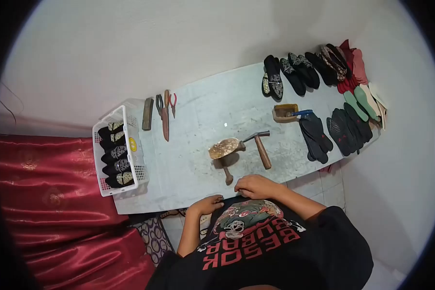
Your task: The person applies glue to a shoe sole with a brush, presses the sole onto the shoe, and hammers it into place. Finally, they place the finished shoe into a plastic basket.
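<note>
My left hand (pixel 208 205) rests at the table's front edge, fingers loosely stretched out and holding nothing. Beside it, my right hand (pixel 253 186) lies over the same edge with slightly bent fingers, also without an object. Just beyond the hands stands a worn cobbler's shoe anvil (pixel 224 148), its foot-shaped plate facing up. A hammer (pixel 262 151) with a wooden handle lies to its right, its head touching or close to the anvil. Farther right is a small amber tub (pixel 285 113) with a blue-handled brush (pixel 302 112) across its rim.
A white plastic basket (pixel 136 162) of black slippers stands on the left. Near it lie a dark block (pixel 148 114), scissors (pixel 160 104), a sheathed knife (pixel 166 121) and red-handled pincers (pixel 173 105). Black shoes (pixel 274 79), black soles (pixel 315 135) and green insoles (pixel 367 101) cover the right end.
</note>
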### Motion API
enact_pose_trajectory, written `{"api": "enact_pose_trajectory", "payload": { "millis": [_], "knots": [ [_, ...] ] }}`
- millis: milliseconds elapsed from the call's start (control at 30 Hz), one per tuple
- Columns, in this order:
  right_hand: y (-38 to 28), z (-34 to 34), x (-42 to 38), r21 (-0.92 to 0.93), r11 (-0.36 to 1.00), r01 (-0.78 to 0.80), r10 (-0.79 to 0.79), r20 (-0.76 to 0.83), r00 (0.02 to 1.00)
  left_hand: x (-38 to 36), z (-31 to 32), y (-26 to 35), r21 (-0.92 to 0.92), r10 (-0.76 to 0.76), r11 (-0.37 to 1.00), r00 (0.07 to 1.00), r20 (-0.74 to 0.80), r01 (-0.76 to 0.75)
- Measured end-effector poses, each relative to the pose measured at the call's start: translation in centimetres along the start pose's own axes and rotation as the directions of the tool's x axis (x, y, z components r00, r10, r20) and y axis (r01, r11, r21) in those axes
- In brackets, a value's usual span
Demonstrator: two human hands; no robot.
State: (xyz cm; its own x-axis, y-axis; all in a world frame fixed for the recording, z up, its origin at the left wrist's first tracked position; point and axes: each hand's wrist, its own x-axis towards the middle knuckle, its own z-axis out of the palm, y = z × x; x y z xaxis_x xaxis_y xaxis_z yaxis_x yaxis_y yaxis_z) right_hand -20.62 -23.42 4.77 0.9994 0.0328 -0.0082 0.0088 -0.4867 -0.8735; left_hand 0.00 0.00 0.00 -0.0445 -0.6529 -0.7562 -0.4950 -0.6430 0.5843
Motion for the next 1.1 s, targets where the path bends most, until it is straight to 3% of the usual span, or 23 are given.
{"api": "enact_pose_trajectory", "payload": {
  "millis": [67, 100, 167, 200, 367, 533, 633, 667, 767, 933, 1000, 1033, 1100],
  "knots": [
    [-0.8, 0.7, 1.1, -0.011, 1.000, -0.008, 0.008, -0.021, 1.000, -3.3, -1.3, 1.4, -0.139, -0.080, 0.986, 0.995, 0.053, 0.087],
    [2.5, -4.8, -5.1, -0.104, 0.992, -0.071, 0.073, 0.011, 0.997, 4.1, 2.6, 6.7, -0.182, 0.033, 0.983, 0.998, 0.053, -0.022],
    [1.8, -5.0, -4.7, -0.069, 0.995, -0.076, 0.074, -0.043, 0.996, 2.6, 2.3, 6.4, 0.034, 0.118, 0.993, 0.948, -0.295, -0.113],
    [2.0, -4.8, -4.3, -0.067, 0.995, -0.069, 0.065, -0.064, 0.996, 2.0, 1.6, 6.4, 0.035, 0.128, 0.992, 0.933, -0.335, -0.123],
    [2.1, -6.6, -4.2, -0.106, 0.988, -0.111, 0.093, -0.164, 0.982, 2.5, -0.3, 7.5, 0.134, 0.191, 0.978, 0.938, -0.290, -0.158],
    [0.2, -6.1, -4.3, -0.104, 0.966, -0.235, 0.188, -0.336, 0.923, 5.3, -1.5, 6.2, 0.270, 0.212, 0.947, 0.971, -0.113, -0.175],
    [-0.7, -4.6, -4.7, -0.085, 0.950, -0.301, 0.267, -0.277, 0.923, 7.1, -2.0, 6.3, 0.246, 0.216, 0.954, 0.962, -0.168, -0.171],
    [-0.4, -3.9, -5.0, -0.089, 0.945, -0.315, 0.285, -0.249, 0.925, 6.9, -2.4, 7.2, 0.283, 0.137, 0.955, 0.979, -0.154, -0.089],
    [-1.2, -3.3, -5.6, -0.056, 0.926, -0.373, 0.355, -0.207, 0.912, 8.1, -3.1, 7.0, 0.311, 0.169, 0.941, 0.982, -0.086, -0.135],
    [-0.2, -3.0, -7.0, -0.018, 0.921, -0.389, 0.367, -0.294, 0.883, 9.7, -3.1, 7.3, 0.390, 0.362, 0.873, 0.925, -0.116, -0.293],
    [0.4, -3.7, -7.6, 0.011, 0.934, -0.358, 0.346, -0.286, 0.894, 10.3, -3.4, 8.7, 0.399, 0.187, 0.895, 0.980, 0.063, -0.197],
    [0.8, -4.5, -7.9, 0.000, 0.940, -0.341, 0.328, -0.277, 0.903, 10.6, -3.2, 9.5, 0.396, 0.184, 0.900, 0.982, 0.041, -0.185],
    [1.9, -5.8, -8.4, -0.041, 0.936, -0.349, 0.342, -0.123, 0.932, 11.0, -2.8, 11.1, 0.355, 0.266, 0.901, 0.964, 0.000, -0.249]
  ]
}}
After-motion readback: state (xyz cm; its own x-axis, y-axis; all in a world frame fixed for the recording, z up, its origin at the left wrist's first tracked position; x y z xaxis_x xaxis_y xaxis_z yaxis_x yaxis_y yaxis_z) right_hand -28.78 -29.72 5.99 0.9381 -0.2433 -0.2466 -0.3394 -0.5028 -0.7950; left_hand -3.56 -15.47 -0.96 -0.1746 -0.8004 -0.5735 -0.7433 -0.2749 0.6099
